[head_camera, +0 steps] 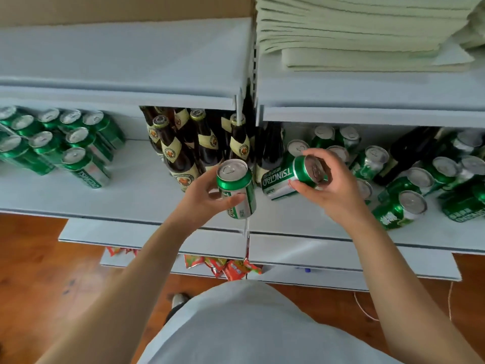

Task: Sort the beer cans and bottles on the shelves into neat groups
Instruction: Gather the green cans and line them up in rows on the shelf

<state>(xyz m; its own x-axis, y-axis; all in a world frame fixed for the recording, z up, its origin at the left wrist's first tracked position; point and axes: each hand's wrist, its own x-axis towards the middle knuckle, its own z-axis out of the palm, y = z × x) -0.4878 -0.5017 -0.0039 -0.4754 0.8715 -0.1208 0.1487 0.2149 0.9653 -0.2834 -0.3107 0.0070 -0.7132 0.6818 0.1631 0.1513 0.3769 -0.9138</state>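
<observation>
My left hand [207, 193] grips an upright green Tsingtao can [237, 190] above the front of the middle shelf [147, 195], near the divider. My right hand [330, 179] holds a second green can [288, 177] tipped on its side, its end facing me. A neat block of green cans [52, 143] stands at the left of the shelf. Brown beer bottles [183, 143] with cream labels stand grouped in the middle. On the right bay, green cans [399, 208] and dark bottles [409, 151] lie jumbled together.
An upper shelf [126, 74] overhangs the drinks, with a stack of pale green folded sheets [362, 35] on its right half. Lower shelves [341, 258] jut out below, with orange snack packets [231, 266]. Wooden floor lies beneath.
</observation>
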